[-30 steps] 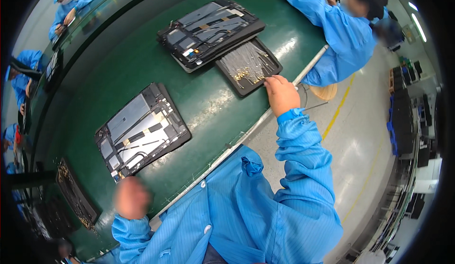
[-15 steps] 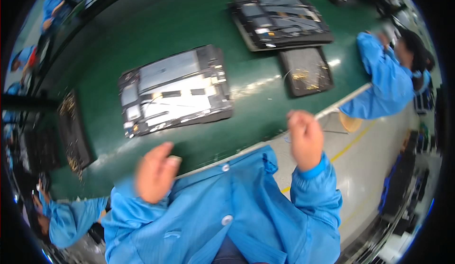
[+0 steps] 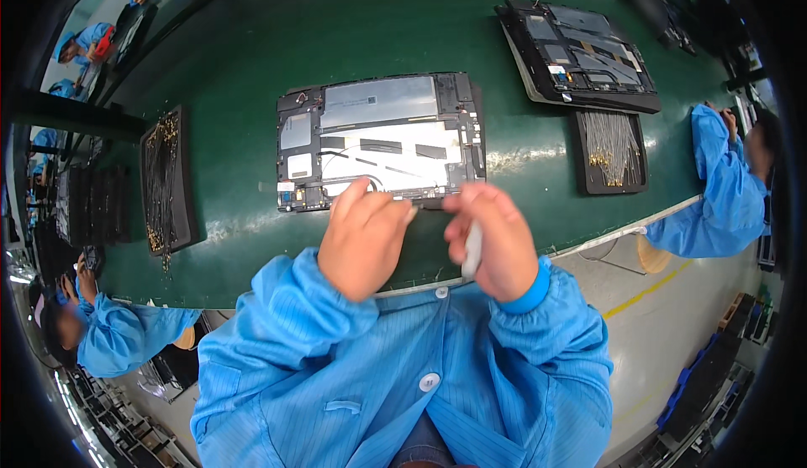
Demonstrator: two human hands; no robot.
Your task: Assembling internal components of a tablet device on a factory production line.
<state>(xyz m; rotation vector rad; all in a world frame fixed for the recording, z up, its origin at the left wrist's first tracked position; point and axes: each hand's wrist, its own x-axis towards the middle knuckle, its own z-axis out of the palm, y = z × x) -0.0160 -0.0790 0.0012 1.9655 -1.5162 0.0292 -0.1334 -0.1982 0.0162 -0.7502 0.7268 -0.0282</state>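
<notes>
In front of me on the green bench lies an opened flat electronic device, like a tablet, with grey and silver panels, dark tape strips and thin cables. Over its near edge is my left hand, fingers curled, close to a small dark cable loop. Whatever those fingers pinch is hidden. My right hand hovers by the near right corner of the device. It is closed around a pale, slim pen-like tool that points down toward my jacket.
To the left stands a black tray of thin cables with gold ends. A similar tray sits at the right, next to stacked open devices. Co-workers in blue sit at the right and left. The green bench extends behind.
Both hands have come together at the device's near edge, the left moving right and the right moving left. The pale tool now shows in my right hand. The whole view has shifted and turned.
</notes>
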